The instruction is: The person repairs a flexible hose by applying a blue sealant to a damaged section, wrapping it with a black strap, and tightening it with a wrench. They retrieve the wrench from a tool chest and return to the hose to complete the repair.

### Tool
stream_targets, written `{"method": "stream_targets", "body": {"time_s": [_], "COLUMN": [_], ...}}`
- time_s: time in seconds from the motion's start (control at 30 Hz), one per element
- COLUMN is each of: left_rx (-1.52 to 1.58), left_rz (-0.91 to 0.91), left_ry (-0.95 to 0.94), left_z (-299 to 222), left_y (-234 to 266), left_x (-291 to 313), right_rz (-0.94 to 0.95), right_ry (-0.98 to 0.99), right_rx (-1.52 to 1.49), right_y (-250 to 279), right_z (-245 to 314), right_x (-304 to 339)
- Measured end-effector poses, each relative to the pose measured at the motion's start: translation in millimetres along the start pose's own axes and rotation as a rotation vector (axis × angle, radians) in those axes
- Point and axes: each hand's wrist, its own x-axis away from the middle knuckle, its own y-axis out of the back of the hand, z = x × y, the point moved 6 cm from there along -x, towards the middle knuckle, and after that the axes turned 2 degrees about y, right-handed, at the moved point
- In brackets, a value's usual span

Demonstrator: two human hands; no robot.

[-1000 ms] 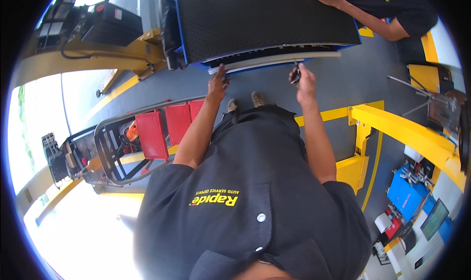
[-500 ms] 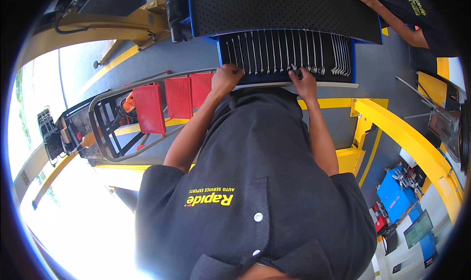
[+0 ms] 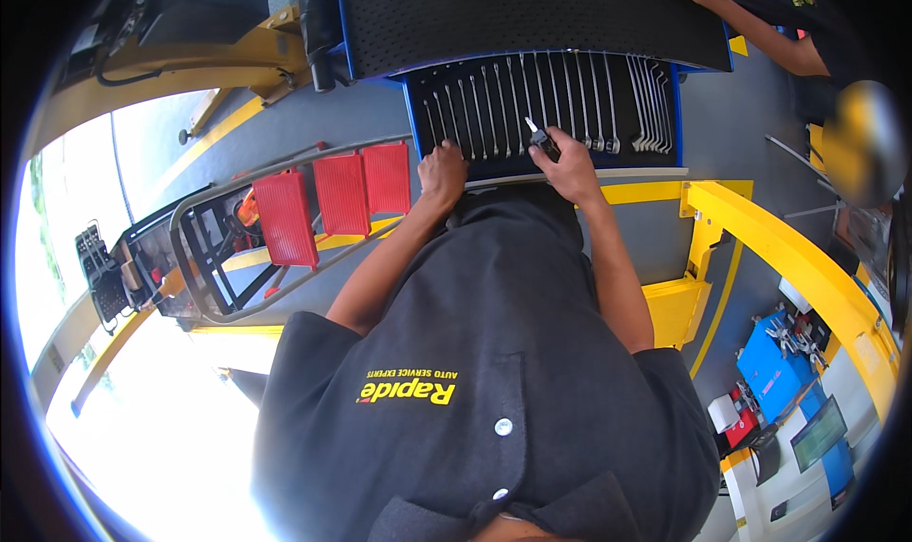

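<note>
Several silver wrenches (image 3: 527, 91) lie side by side in a black-lined, blue-sided drawer (image 3: 678, 114). More wrenches (image 3: 651, 105) with angled ends lie close together at its right. My left hand (image 3: 443, 173) is curled over the drawer's front edge near the left corner, fingertips beside the leftmost wrenches; what lies under the fingers is mostly hidden. In my right hand (image 3: 573, 169), closed over the front of the drawer, is a small black-handled tool (image 3: 544, 143) with a short silver tip pointing away from me. Its exact kind is not clear.
Above the drawer spreads a cabinet's black dotted top (image 3: 494, 15). Another person's arm (image 3: 750, 29) rests at its far right. Red steps (image 3: 342, 195) in a grey frame stand at left, a yellow lift arm (image 3: 788, 233) at right. Farther right is a blue box (image 3: 768, 366).
My right hand has moved slightly left, and the tool's silver tip now shows plainly over the wrenches. My left hand sits a little lower. More of the drawer shows.
</note>
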Motion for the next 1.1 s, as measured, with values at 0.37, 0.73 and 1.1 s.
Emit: {"method": "stream_targets", "body": {"time_s": [0.37,0.73,1.1], "left_rx": [0.283,0.963,0.92], "left_rz": [-0.151,-0.44,-0.587], "left_ry": [-0.046,-0.07,-0.113], "left_z": [-2,45,72], "left_y": [59,197,210], "left_x": [28,112,241], "right_rz": [0.015,-0.077,0.208], "right_ry": [-0.193,-0.611,0.29], "right_rx": [0.4,-0.271,0.042], "right_y": [29,56,-66], "right_z": [-29,-138,117], "right_x": [-30,-20,5]}}
